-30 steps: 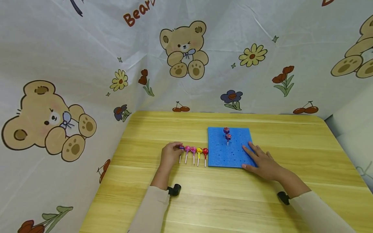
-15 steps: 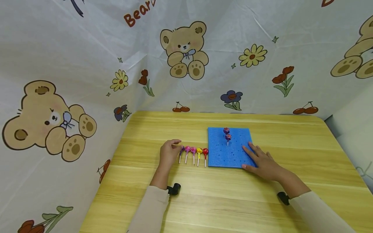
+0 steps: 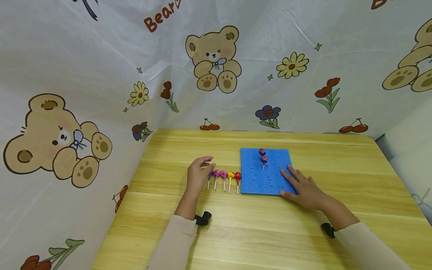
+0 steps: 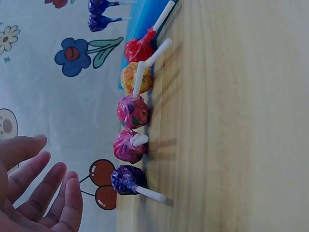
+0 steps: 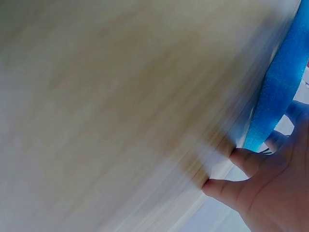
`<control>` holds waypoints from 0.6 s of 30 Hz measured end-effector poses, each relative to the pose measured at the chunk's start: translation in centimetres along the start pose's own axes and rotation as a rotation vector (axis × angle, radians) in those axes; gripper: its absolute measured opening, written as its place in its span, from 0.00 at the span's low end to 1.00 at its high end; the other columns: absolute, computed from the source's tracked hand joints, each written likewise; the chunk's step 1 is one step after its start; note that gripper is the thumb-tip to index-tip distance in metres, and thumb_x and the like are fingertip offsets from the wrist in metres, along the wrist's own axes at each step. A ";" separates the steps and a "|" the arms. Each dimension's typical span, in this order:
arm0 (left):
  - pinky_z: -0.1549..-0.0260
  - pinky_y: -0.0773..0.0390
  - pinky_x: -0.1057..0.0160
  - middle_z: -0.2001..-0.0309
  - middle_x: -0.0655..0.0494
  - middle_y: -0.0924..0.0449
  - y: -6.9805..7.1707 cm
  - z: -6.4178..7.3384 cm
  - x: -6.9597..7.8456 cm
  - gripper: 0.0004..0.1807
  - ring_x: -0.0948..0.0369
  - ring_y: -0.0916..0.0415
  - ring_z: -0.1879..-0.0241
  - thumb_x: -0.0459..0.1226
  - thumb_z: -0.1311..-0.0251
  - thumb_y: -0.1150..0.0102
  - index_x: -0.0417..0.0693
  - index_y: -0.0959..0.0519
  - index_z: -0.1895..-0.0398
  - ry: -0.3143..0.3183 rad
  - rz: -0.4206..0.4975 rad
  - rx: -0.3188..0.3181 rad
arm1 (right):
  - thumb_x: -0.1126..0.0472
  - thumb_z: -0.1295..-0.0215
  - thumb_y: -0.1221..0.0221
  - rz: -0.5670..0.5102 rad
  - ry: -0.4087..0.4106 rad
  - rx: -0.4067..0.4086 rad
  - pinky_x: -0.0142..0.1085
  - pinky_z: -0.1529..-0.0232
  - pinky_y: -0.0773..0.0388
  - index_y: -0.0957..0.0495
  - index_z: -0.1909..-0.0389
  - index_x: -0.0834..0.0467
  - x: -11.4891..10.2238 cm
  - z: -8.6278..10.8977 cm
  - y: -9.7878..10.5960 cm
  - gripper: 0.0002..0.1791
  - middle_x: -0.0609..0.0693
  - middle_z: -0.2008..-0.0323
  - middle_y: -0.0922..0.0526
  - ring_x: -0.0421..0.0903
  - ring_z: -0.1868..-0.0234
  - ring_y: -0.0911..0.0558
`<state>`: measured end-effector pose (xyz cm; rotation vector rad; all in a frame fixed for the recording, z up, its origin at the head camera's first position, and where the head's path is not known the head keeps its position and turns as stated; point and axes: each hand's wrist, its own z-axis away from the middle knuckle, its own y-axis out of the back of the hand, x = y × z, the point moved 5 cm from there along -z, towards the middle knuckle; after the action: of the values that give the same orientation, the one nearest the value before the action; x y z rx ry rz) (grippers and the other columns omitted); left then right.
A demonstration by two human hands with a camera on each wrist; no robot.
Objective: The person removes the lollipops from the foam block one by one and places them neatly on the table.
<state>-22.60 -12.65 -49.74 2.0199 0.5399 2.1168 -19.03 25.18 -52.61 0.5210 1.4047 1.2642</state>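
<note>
My left hand (image 3: 198,176) is just above the left end of a lollipop row, its fingers loosely bent and holding nothing. Nearest to it lies a dark purple lollipop (image 4: 128,180). Beside that come two pink lollipops (image 4: 130,146), a yellow lollipop (image 4: 135,77) and a red lollipop (image 4: 140,48), all with sticks toward me. Right of the row lies a blue foam board (image 3: 253,180) dotted with small holes. Two purple-wrapped lollipops (image 3: 264,159) stand upright in its far half. My right hand (image 3: 305,190) rests with spread fingers on the board's right edge.
The wooden table (image 3: 243,232) reaches back to a hanging white cloth (image 3: 249,93) printed with bears and flowers. The cloth also runs along the left side. The red lollipop lies close against the board's left edge.
My left fingers have come off the purple lollipop's head and lifted forward, thumb and fingers parting. The lollipop stays in the row. The right hand has kept its place on the board.
</note>
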 end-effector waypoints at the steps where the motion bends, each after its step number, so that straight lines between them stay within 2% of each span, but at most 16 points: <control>1: 0.55 0.15 0.58 0.45 0.54 0.18 -0.1 0.0 0.1 0.17 0.55 0.19 0.47 0.38 0.37 0.31 0.50 0.16 0.45 -0.004 0.005 0.002 | 0.31 0.32 0.45 -0.001 -0.001 0.000 0.79 0.33 0.61 0.51 0.18 0.49 0.0 0.0 0.0 0.49 0.63 0.19 0.57 0.75 0.22 0.55; 8: 0.50 0.16 0.55 0.45 0.57 0.18 -1.0 0.1 0.9 0.17 0.55 0.19 0.46 0.40 0.37 0.31 0.55 0.16 0.45 -0.037 0.044 -0.022 | 0.31 0.32 0.46 0.002 -0.009 -0.005 0.79 0.32 0.62 0.52 0.18 0.49 0.1 0.0 -0.2 0.50 0.63 0.19 0.58 0.75 0.22 0.56; 18: 0.49 0.16 0.57 0.45 0.59 0.18 -3.2 0.2 1.5 0.18 0.57 0.19 0.47 0.42 0.37 0.32 0.57 0.16 0.44 -0.112 0.086 -0.071 | 0.33 0.31 0.45 -0.003 0.011 0.008 0.79 0.33 0.61 0.52 0.18 0.50 0.3 -0.1 -0.2 0.48 0.63 0.19 0.58 0.75 0.22 0.55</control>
<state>-22.95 -9.15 -49.51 2.1424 0.3623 2.0229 -19.08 25.33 -52.97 0.5176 1.4197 1.2619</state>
